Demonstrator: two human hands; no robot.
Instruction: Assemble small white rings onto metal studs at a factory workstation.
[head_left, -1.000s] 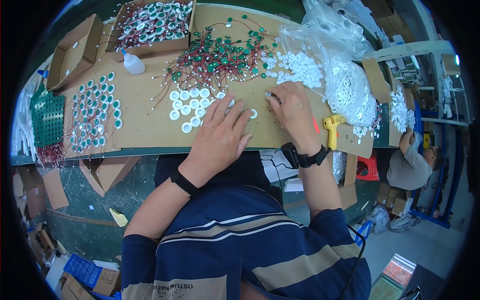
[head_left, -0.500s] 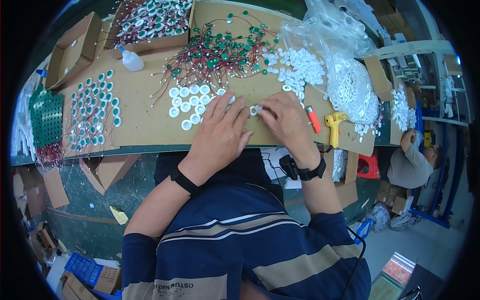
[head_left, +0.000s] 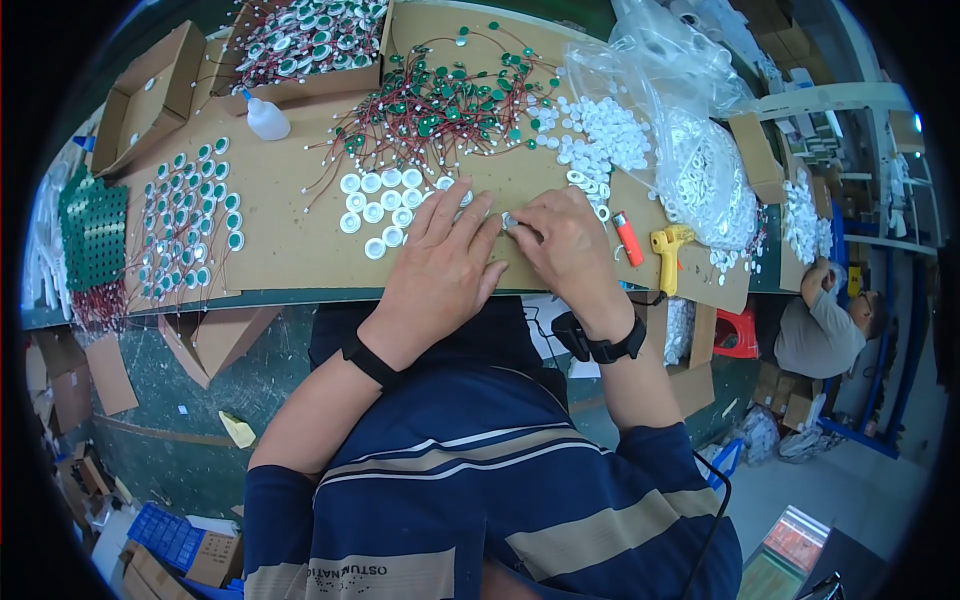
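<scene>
My left hand (head_left: pixel 437 262) lies flat with its fingers stretched out, partly covering a group of white round caps (head_left: pixel 373 212) on the cardboard-covered bench. Thumb and fingers of my right hand (head_left: pixel 568 245) are pinched together on a small white cap (head_left: pixel 507 220), just right of the left fingertips. The fingers hide part of that cap. Beyond both hands lies a tangled heap of green discs with red wires (head_left: pixel 440 105). A pile of loose white plastic pieces (head_left: pixel 605 135) and several white rings (head_left: pixel 590 183) lie past my right hand.
A red lighter (head_left: pixel 627 238) and yellow glue gun (head_left: pixel 669 255) lie right of my right hand. Wired green-and-white discs (head_left: pixel 190 215) stand in rows at left, near a white squeeze bottle (head_left: pixel 267 120). A box (head_left: pixel 300 88) holds more discs. A person (head_left: pixel 822 325) sits at far right.
My right fingertips have lowered a little onto the white cap, covering more of it. The left hand has stayed nearly still.
</scene>
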